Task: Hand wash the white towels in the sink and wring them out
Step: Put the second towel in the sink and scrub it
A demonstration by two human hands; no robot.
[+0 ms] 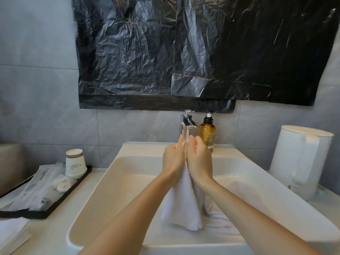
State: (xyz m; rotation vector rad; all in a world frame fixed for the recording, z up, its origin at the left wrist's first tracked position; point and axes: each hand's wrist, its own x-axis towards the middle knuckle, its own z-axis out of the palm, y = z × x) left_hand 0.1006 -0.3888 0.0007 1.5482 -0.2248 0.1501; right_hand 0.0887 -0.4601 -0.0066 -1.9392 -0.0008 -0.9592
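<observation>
Gripping: the white towel (182, 208) is pinched at its top edge by the left hand (173, 159) and the right hand (199, 161), both curled tight round the cloth and pressed together.
Towel position: it is held just below the faucet (186, 126), its lower part hanging into the sink (110, 181).
Other cloth: a second towel (219, 221) is seen lying in the sink, below and right of the faucet.
Step in hand: scrubbing of the gathered edge is judged to be in progress; running water cannot be made out.
Doing it well: the cloth should be rubbed fold against fold, low under the faucet, section by section.
Surroundings: a shampoo bottle (207, 133) is set just right of the faucet.
</observation>
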